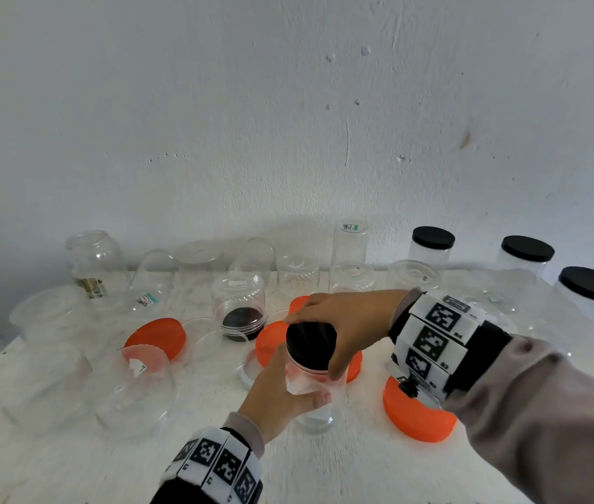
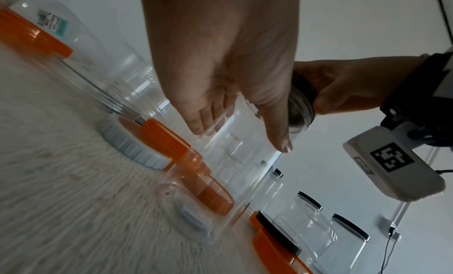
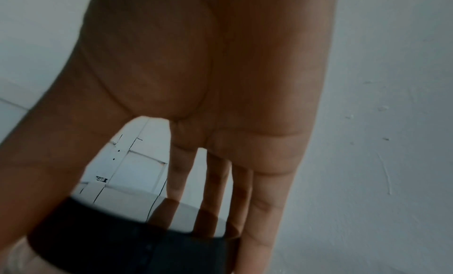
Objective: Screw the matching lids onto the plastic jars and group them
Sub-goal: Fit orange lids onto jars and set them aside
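Gripped around its clear wall by the left hand (image 1: 281, 391), a tall clear jar (image 1: 315, 405) is held upright on the white table (image 1: 70, 463) at about 6 o'clock in the head view, near the front edge; the fingers are curled round the far side and the thumb is pressed on the near side, as is seen through the plastic from the left wrist view. A black lid (image 1: 311, 346) is seated on the jar's mouth and is clasped from above by the right hand (image 1: 346, 321), fingertips and thumb spread around its rim; whether the lid is fully threaded cannot be told. Three jars with black lids (image 1: 528, 260) are grouped at 2 o'clock by the wall; a row of open clear jars (image 1: 299, 274) is stood from 10 to 12 o'clock; a small jar over a loose black lid (image 1: 239, 314) is placed at 11 o'clock of the held jar. Orange lids (image 1: 415, 420) are laid flat at 4 o'clock, 9 o'clock and just behind the held jar.
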Available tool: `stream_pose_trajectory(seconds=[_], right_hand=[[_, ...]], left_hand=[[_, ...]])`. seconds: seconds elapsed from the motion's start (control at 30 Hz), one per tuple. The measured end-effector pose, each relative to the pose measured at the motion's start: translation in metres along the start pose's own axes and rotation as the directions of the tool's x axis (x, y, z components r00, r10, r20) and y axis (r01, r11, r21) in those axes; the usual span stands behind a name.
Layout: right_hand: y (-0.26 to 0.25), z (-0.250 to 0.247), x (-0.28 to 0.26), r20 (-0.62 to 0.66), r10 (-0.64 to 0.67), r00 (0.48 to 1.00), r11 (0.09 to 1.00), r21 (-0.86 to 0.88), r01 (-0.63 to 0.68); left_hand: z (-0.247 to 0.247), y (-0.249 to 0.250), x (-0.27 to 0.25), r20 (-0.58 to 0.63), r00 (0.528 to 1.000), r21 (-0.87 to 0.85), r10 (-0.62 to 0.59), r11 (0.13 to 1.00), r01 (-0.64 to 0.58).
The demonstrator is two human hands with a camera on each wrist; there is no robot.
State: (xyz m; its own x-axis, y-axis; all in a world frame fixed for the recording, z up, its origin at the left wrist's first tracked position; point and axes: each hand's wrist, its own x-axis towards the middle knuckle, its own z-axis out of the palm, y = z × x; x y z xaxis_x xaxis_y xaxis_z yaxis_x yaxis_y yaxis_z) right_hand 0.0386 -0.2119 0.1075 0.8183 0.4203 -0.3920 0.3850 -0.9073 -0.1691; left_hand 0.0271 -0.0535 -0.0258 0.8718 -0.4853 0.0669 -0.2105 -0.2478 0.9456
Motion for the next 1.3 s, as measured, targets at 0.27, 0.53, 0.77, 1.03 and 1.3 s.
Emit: stream_pose_trajectory(seconds=[0.27, 0.53, 0.77, 1.03, 1.3], right_hand=[[0.000, -0.003, 0.006, -0.063, -0.031, 0.998, 0.998, -0.056, 0.028], [-0.001, 0.011, 0.012, -0.240, 0.081, 0.967, 0.988, -0.107, -0.109], [-0.002, -0.001, 0.005, -0.018, 0.108, 0.994, 0.993, -0.043, -0.109], [-0.004, -0.010, 0.005, -0.040, 0.042, 0.998, 0.994, -0.103, -0.046], [-0.007, -0.001, 0.009, -0.118, 0.157, 0.981, 0.984, -0.061, -0.165]], left_hand=[[0.002, -0.005, 0.002, -0.040, 0.999, 0.041, 0.032, 0.999, -0.031], [0.006, -0.004, 0.003, -0.092, 0.994, 0.068, 0.049, 0.997, -0.043], [0.006, -0.005, 0.004, -0.089, 0.995, 0.067, 0.039, 0.997, -0.033], [0.007, -0.007, 0.002, -0.091, 0.995, 0.054, 0.050, 0.998, -0.046], [0.007, -0.006, 0.002, -0.083, 0.996, 0.063, 0.035, 0.998, -0.029]])
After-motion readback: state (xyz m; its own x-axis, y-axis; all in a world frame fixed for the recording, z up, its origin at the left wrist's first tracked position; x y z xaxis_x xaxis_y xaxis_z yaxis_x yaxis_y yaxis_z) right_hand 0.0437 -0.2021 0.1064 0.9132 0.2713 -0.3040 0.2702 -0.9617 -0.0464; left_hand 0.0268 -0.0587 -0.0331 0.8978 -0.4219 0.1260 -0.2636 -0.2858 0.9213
